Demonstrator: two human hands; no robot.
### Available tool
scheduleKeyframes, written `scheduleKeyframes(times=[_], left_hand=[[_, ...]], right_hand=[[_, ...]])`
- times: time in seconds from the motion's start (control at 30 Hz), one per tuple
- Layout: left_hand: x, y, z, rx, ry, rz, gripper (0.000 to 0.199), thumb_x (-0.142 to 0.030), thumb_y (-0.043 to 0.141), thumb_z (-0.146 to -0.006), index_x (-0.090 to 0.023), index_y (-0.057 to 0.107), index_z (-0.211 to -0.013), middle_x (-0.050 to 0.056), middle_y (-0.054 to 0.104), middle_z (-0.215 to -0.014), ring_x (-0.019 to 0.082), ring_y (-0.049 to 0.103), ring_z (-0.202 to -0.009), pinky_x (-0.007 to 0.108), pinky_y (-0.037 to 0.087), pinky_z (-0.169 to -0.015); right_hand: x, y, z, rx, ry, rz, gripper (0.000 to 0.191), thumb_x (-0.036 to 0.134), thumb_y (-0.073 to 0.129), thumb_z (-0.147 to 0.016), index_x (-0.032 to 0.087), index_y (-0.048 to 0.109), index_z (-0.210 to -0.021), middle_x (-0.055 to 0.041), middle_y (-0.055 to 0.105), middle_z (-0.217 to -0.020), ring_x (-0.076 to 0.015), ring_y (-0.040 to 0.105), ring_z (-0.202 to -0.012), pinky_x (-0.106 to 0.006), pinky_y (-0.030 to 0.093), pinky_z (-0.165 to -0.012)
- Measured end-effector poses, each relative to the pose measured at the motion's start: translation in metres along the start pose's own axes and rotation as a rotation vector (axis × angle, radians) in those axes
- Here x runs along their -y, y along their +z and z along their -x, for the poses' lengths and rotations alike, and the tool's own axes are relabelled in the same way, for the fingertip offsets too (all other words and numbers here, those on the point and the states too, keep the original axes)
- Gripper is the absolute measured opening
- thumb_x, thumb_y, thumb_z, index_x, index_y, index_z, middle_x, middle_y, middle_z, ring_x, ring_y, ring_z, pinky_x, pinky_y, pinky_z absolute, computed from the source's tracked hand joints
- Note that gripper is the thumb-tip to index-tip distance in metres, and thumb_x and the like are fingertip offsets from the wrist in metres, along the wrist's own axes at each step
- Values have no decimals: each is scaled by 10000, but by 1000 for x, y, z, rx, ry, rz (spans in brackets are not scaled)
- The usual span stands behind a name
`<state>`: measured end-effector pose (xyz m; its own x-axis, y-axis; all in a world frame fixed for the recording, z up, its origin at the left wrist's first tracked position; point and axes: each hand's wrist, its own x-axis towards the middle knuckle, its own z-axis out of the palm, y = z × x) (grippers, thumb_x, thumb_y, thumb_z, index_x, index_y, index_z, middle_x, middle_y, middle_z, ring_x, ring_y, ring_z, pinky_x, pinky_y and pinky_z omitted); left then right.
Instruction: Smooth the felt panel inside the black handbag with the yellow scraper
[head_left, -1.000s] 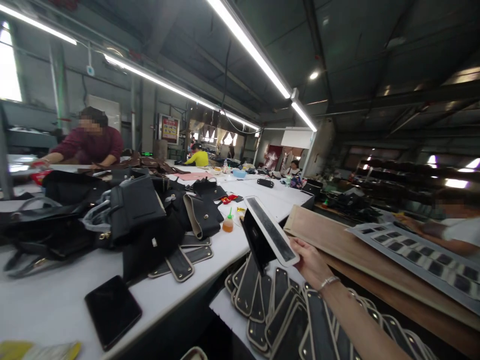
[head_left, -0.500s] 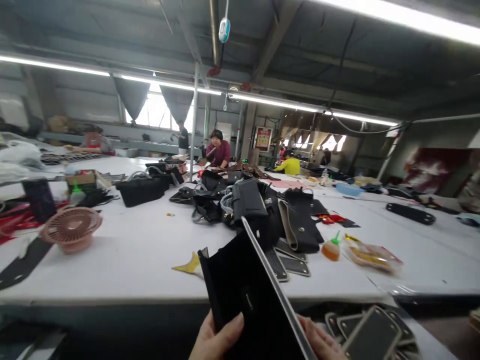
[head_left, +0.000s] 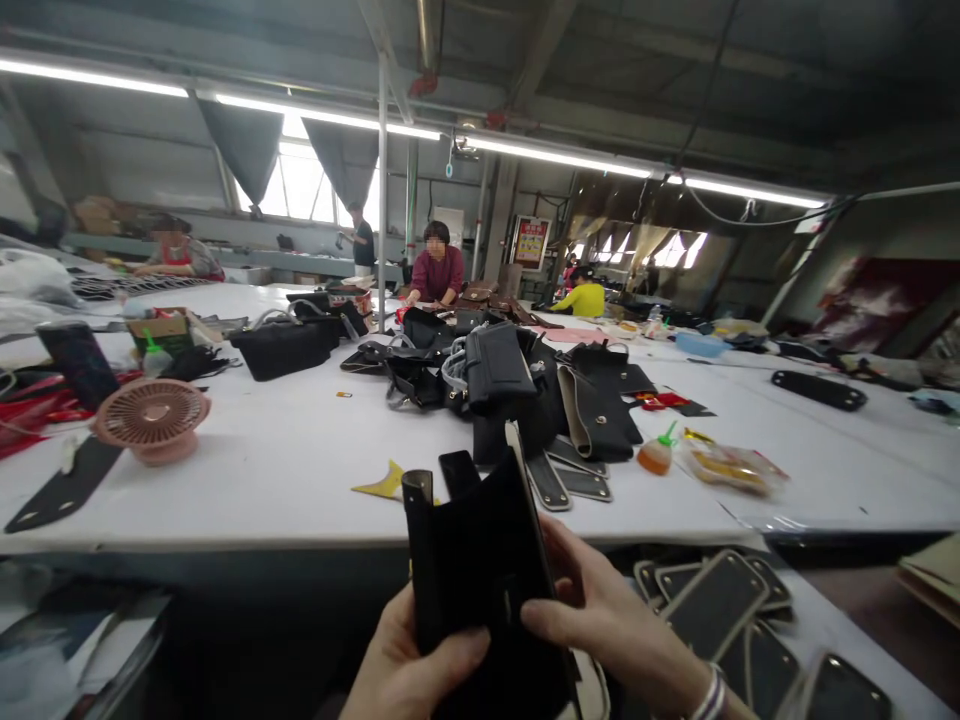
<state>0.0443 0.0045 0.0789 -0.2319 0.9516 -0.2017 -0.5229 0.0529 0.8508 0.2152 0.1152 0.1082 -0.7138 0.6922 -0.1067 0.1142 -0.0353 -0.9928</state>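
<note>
Both hands grip a black folded leather bag panel (head_left: 480, 560) held upright low in front of the white counter (head_left: 285, 480). The left hand (head_left: 409, 665) clamps its lower edge, thumb across the face; the right hand (head_left: 607, 620) pinches its right side, fingers curled behind. Beyond lie a heap of black leather bags (head_left: 495, 385), a pink round fan (head_left: 154, 418) and an orange squeeze bottle (head_left: 656, 455).
</note>
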Motion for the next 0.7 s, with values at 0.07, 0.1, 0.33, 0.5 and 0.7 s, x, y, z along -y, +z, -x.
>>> scheduleKeyframes(times=[0.07, 0.1, 0.33, 0.5, 0.7], left_hand=[[-6, -10, -3, -16, 41, -68, 429, -389, 877, -611, -191, 712, -954, 66, 745, -916, 270, 687, -871, 351, 538, -831], [-9, -16, -5, 1, 52, -93, 460, -407, 859, -634, -197, 699, -1011, 75, 738, -962, 285, 678, -916, 362, 535, -843], [15, -100, -11, -326, 71, -282, 559, -567, 766, -687, -165, 690, -1068, 126, 695, -1132, 337, 553, -1191, 412, 357, -1094], [76, -141, 1, -513, -22, -169, 512, -526, 770, -700, -180, 688, -1068, 114, 664, -1201, 338, 484, -1274, 439, 290, -1140], [122, -122, 10, -647, -264, 141, 414, -524, 520, -891, -257, 580, -1202, 95, 451, -1464, 322, 299, -1406, 562, 169, -1154]], right_hand=[[8, -1, -1, -35, 4, 41, 841, 383, 794, -658, 236, 397, -1385, -86, 612, -1167, -260, 586, -1058, -397, 489, -897], [10, -3, -1, -79, -5, 81, 822, 353, 788, -659, 248, 396, -1374, -75, 608, -1166, -256, 579, -1076, -391, 493, -893], [0, -4, -1, -290, -68, 339, 865, 359, 765, -664, 253, 329, -1404, -79, 575, -1225, -238, 613, -1011, -423, 514, -906], [-19, 5, -5, -370, -172, 464, 858, 364, 759, -667, 250, 328, -1401, -89, 564, -1253, -258, 587, -1081, -438, 498, -952], [-34, 20, -8, -461, -415, 733, 843, 342, 745, -694, 241, 313, -1410, -112, 549, -1307, -283, 570, -1144, -448, 499, -981]])
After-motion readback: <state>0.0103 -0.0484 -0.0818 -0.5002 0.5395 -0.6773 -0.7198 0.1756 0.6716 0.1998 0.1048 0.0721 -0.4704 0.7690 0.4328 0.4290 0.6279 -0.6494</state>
